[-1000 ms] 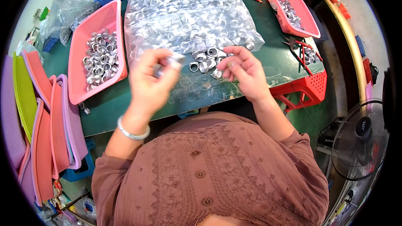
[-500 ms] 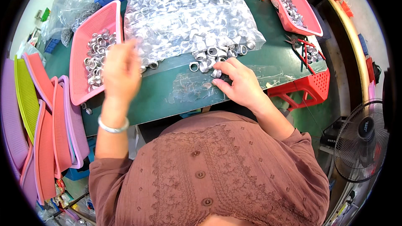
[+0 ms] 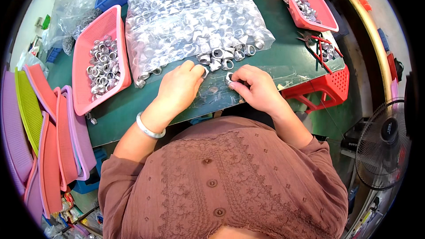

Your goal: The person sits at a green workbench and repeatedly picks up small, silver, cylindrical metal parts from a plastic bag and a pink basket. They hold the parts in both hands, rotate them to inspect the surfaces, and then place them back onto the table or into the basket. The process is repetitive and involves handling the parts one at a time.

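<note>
Near the front of the table my right hand [image 3: 257, 87] pinches a silver metal ring [image 3: 229, 78] between thumb and fingers. My left hand [image 3: 180, 85], with a pale bangle on its wrist, has its fingers closed on another ring [image 3: 204, 72], partly hidden by the fingertips. Just beyond both hands lies a small pile of loose rings [image 3: 217, 54], spilling from the mouth of a large clear plastic bag [image 3: 190, 13] full of such rings. A pink basket [image 3: 125, 57] left of the bag holds several rings.
Another pink basket [image 3: 325, 23] with metal pieces stands at the far right of the green table [image 3: 287, 57]. Red-handled pliers [image 3: 319, 51] lie near the right edge, above a red stool [image 3: 330, 89]. Stacked coloured baskets [image 3: 46, 150] stand at left, a fan [image 3: 389, 137] at right.
My left hand has come from beside the left basket rightward to the loose rings and closed on one. My right hand has drawn a ring slightly away from the pile.
</note>
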Motion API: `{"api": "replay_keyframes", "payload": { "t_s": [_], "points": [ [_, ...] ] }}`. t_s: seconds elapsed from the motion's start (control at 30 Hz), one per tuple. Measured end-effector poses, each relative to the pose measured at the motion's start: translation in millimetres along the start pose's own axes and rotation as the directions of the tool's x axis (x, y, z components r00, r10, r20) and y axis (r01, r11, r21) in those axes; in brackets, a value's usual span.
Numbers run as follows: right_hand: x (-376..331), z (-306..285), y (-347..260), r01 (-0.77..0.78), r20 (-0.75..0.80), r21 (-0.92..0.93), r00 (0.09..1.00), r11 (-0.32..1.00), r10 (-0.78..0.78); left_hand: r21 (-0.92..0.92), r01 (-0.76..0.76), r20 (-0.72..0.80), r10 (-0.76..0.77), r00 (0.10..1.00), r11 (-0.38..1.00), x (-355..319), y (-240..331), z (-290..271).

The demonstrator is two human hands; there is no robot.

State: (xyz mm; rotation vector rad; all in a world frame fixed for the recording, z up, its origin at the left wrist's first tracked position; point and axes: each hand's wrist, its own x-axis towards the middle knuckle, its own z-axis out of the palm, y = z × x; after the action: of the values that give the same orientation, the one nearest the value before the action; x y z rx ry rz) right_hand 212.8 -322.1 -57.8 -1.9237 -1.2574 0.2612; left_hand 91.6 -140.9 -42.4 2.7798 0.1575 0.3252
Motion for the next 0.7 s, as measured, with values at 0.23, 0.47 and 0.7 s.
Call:
{"api": "replay_keyframes", "payload": {
  "t_s": [0.23,0.47,0.7],
  "points": [
    [-0.5,3.2,-1.5,-0.147,0.018,0.285,0.989,0.947,0.148,-0.203,0.094,-0.052,-0.107,0.993,0.975,-9.0,-12.5,7.8],
    [0.3,6.0,-2.6,-0.186,0.019,0.333,0.981,0.924,0.191,-0.091,0.065,-0.025,-0.068,0.997,0.994,-12.1,-3.4,3.6],
    [0.7,5.6,-4.5,-0.198,0.035,0.325,0.98,0.925,0.197,-0.183,0.052,-0.09,-0.069,0.994,0.982,-11.8,-13.9,13.7]
  ]
}}
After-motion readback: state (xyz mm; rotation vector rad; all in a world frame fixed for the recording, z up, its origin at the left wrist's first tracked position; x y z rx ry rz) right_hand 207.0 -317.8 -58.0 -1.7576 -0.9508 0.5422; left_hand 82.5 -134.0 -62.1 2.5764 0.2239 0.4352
